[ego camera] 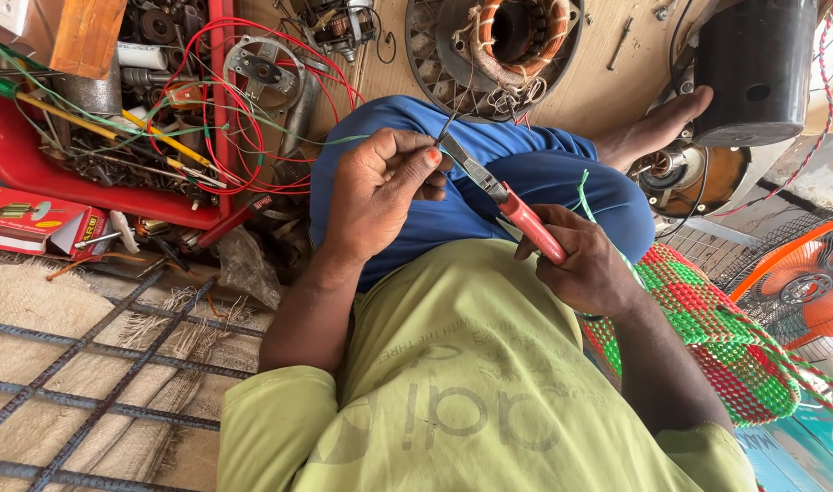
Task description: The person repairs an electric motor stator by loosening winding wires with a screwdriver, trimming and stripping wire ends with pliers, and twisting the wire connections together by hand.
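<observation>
Green shirt (471, 383) filled foreground. My right hand (588, 264) gripped red-handled pliers (512, 205), jaws at thin wire (447, 128) pinched between my left hand (380, 187) fingertips, above blue-trousered knee (517, 173). Red tray (25, 164) of wires lay beside; stator winding (512, 36) beyond.

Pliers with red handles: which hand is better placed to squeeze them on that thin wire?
Probably the right. The right hand grips the pliers by the handles, tips at the wire. The left hand is busy pinching that wire.
</observation>
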